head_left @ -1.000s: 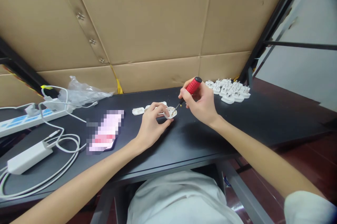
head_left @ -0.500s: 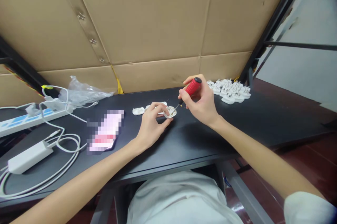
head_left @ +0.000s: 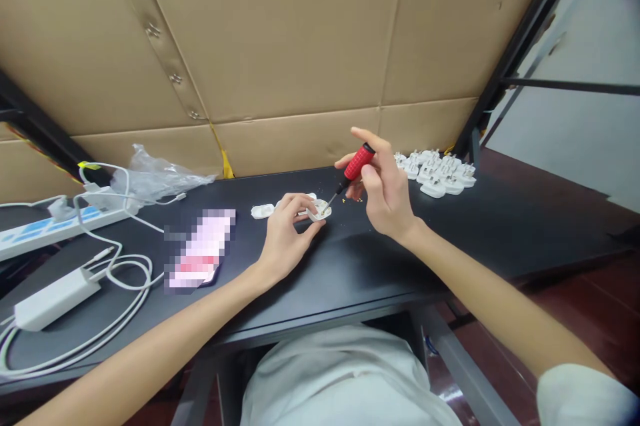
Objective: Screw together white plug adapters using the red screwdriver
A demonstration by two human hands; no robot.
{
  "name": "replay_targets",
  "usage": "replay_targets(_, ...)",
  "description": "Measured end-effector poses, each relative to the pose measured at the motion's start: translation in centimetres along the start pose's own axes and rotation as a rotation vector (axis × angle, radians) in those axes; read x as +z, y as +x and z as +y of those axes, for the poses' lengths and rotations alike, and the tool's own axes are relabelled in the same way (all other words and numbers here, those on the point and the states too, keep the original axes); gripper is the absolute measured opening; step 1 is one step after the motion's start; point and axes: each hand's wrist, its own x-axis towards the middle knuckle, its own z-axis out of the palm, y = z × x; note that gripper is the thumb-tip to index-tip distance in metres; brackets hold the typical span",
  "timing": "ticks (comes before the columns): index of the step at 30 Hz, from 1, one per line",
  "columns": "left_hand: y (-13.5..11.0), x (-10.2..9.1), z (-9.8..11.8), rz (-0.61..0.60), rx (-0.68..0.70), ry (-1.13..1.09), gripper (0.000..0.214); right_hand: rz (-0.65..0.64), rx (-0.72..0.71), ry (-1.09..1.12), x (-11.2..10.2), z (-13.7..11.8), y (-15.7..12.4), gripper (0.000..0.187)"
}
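Observation:
My left hand (head_left: 285, 239) grips a small white plug housing (head_left: 324, 214) by its edge, with the hollow inside facing up. My right hand (head_left: 393, 203) holds a screwdriver (head_left: 358, 163) with a red and black handle, tilted down to the left. Its index finger is raised off the handle. The screwdriver's tip reaches into the housing, where small brass-coloured parts show; the exact contact is too small to make out. Beside the left hand lies a white plug cover (head_left: 262, 211), and more white pieces behind it are partly hidden by the fingers.
Tiny brass-coloured screws (head_left: 359, 200) lie on the black table (head_left: 320, 279). Several white plugs (head_left: 440, 173) are grouped at the back right. On the left are a phone (head_left: 203, 249), a white power adapter (head_left: 57, 299) with coiled cable, a power strip (head_left: 65, 223) and a plastic bag (head_left: 157, 173).
The right hand's fingers have loosened and its index finger has lifted off the screwdriver's handle. The screwdriver and housing have shifted slightly left.

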Motion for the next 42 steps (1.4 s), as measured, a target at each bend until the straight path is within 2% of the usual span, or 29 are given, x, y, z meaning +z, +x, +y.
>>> replay_targets(13,-0.07,0.11,0.07,0.013,0.0,0.004,0.016,0.198,-0.107,-0.076,0.52,0.47,0.36,0.045)
replay_targets(20,-0.07,0.13,0.14,0.008,-0.01,0.003,0.015,0.16,-0.135,-0.121,0.12,0.44,0.28,0.037)
replay_targets(25,-0.13,0.11,0.19,0.005,-0.005,0.01,0.014,0.209,-0.111,-0.109,0.38,0.32,0.35,0.03)
replay_targets(30,-0.15,0.14,0.2,0.002,0.001,0.007,0.014,0.261,-0.172,-0.097,0.57,0.28,0.47,0.031)
replay_targets(36,-0.15,0.15,0.13,0.005,-0.002,0.008,0.013,0.236,-0.219,-0.134,0.11,0.32,0.44,0.023)
replay_targets(42,-0.17,0.1,0.19,0.001,-0.001,0.001,0.014,0.263,-0.167,-0.097,0.39,-0.07,0.39,0.021)
